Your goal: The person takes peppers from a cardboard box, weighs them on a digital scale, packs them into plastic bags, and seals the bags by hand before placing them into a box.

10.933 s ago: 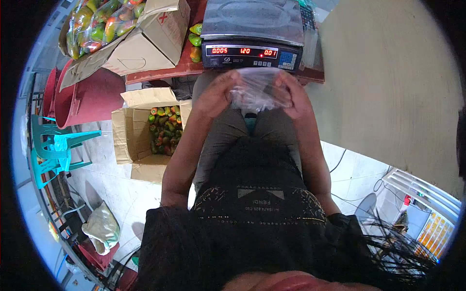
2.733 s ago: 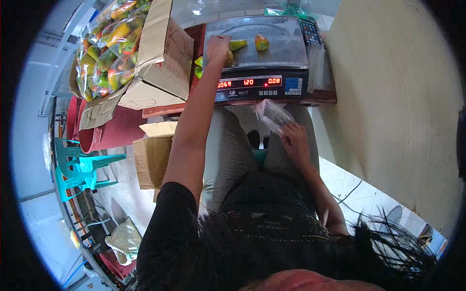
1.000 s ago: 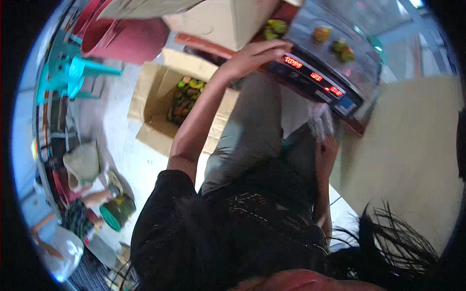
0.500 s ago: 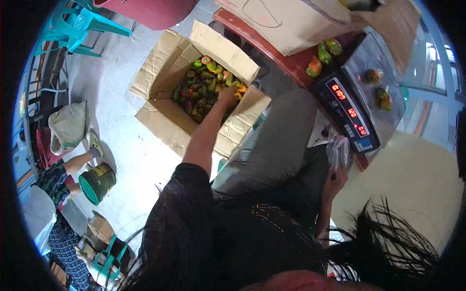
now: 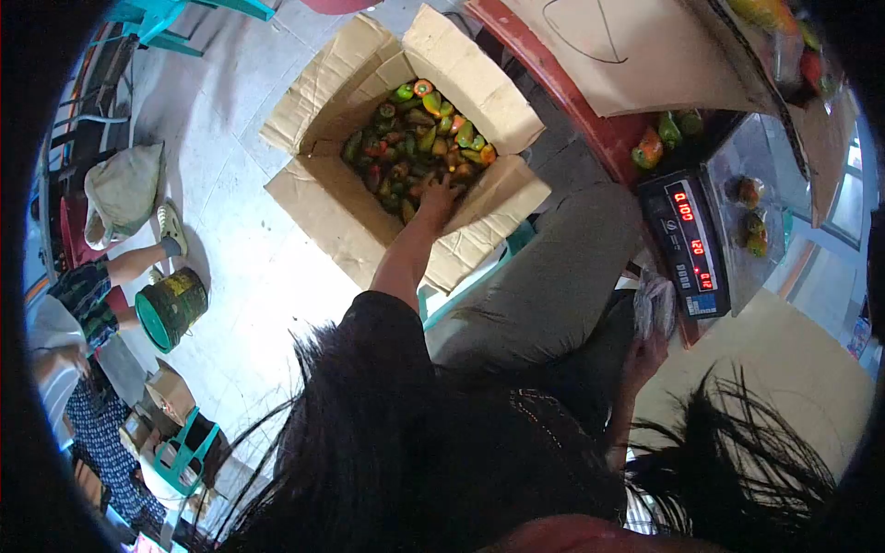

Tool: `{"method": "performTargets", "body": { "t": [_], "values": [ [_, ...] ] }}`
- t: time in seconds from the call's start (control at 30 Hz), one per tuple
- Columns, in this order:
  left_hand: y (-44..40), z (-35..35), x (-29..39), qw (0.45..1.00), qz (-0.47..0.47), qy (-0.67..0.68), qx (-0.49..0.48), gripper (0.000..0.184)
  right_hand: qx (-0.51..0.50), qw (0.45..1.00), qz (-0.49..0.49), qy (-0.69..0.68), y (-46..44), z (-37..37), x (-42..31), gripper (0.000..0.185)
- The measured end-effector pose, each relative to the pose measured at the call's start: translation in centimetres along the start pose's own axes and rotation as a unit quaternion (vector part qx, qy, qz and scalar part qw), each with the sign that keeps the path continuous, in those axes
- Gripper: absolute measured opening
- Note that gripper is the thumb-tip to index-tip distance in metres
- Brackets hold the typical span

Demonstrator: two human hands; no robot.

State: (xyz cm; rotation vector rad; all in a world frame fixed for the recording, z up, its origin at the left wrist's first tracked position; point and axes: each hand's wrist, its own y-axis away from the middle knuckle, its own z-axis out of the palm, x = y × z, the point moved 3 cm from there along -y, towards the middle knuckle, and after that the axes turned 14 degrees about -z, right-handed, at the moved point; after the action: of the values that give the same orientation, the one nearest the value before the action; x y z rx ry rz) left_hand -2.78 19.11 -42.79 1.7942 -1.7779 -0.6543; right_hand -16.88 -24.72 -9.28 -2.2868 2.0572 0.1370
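My left hand (image 5: 437, 201) reaches into an open cardboard box (image 5: 318, 207), its fingers apart over a heap of green, red and orange bell peppers (image 5: 406, 138). It touches the peppers near the box's near right side, and no pepper shows in its grasp. Low at the right, my right hand (image 5: 648, 358) is closed on a clear plastic bag (image 5: 654, 306), which hangs crumpled beside my knee. Just above that bag stands a digital scale (image 5: 691, 244) with lit red digits. Two peppers (image 5: 754, 230) lie on its clear-covered pan.
Several peppers (image 5: 648, 147) sit on the red bench (image 5: 562, 64) beside the scale, near another large cardboard box (image 5: 654, 60). On the left are a bucket (image 5: 172, 309), a sack (image 5: 124, 194) and another person's leg (image 5: 134, 264). A teal chair (image 5: 166, 23) stands at the top left.
My left hand has shifted away from the orange peppers at the box's right corner, toward the near side. The view has turned slightly right. My right hand still holds the bag.
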Motion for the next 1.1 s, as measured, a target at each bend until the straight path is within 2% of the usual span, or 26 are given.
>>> {"method": "performTargets", "body": {
  "t": [0.07,0.13,0.17,0.23,0.27,0.37,0.43,0.53,0.63,0.67,0.77,0.87,0.97,1.03,1.07,1.1],
  "values": [
    [0.3,2.7,-1.2,0.990,0.018,-0.030,0.137,0.053,0.008,1.000,-0.012,0.013,0.1,0.0,0.1,0.028],
    [2.5,2.2,-4.0,0.994,-0.051,0.027,0.094,0.054,0.024,0.999,-0.033,0.001,0.3,0.1,0.5,0.027],
    [3.4,1.0,-5.0,0.992,-0.086,0.055,0.073,0.055,0.005,1.000,-0.013,-0.007,0.0,0.1,0.5,0.027],
    [3.8,-2.1,-5.8,0.993,-0.101,0.069,0.000,0.052,-0.038,0.999,0.029,-0.021,-0.3,-0.3,-0.1,0.027],
    [3.4,-2.7,-6.0,0.990,-0.108,0.077,-0.036,0.051,-0.018,1.000,0.011,0.000,-0.1,-0.2,0.0,0.027],
    [-4.6,-3.5,-6.4,0.982,-0.153,0.089,-0.058,0.049,0.022,0.999,-0.032,0.021,0.7,0.7,0.8,0.028],
    [-3.5,-10.3,-4.7,0.977,-0.141,0.067,0.144,0.043,0.013,0.998,-0.052,-0.017,0.3,0.4,0.4,0.029],
    [-7.3,-13.5,-3.1,0.989,-0.068,-0.035,0.126,0.041,0.002,0.999,-0.035,-0.007,0.0,0.5,0.7,0.028],
    [-9.1,-14.7,-2.9,0.987,-0.077,-0.141,0.006,0.045,-0.012,0.999,-0.049,0.019,-0.3,0.5,0.6,0.027],
    [-9.8,-14.7,-3.1,0.981,-0.082,-0.172,-0.033,0.051,-0.026,0.999,-0.017,-0.016,-0.3,0.3,0.1,0.028],
    [-12.8,-12.3,-4.5,0.990,-0.117,-0.077,-0.002,0.054,-0.042,0.999,-0.026,-0.007,-1.2,0.3,-0.5,0.030],
    [-16.4,-7.9,-6.3,0.981,-0.131,0.138,0.040,0.059,-0.114,0.991,-0.039,0.051,-2.4,-0.3,-1.5,0.029],
    [-15.4,-8.3,-8.5,0.912,-0.115,0.357,0.165,0.048,-0.081,0.995,-0.007,0.051,-1.8,0.2,-1.3,0.032],
    [-11.3,-11.5,-10.5,0.836,-0.112,0.476,0.249,0.040,-0.078,0.997,0.013,0.017,-2.4,-0.3,-1.9,0.029],
    [-10.6,-11.0,-11.6,0.779,-0.112,0.557,0.264,0.032,-0.076,0.997,0.022,-0.002,-2.8,-0.3,-2.2,0.027],
    [-9.8,-10.4,-12.6,0.792,-0.149,0.541,0.240,0.033,-0.087,0.996,0.022,0.001,-2.8,0.0,-2.1,0.026]
  ]
}}
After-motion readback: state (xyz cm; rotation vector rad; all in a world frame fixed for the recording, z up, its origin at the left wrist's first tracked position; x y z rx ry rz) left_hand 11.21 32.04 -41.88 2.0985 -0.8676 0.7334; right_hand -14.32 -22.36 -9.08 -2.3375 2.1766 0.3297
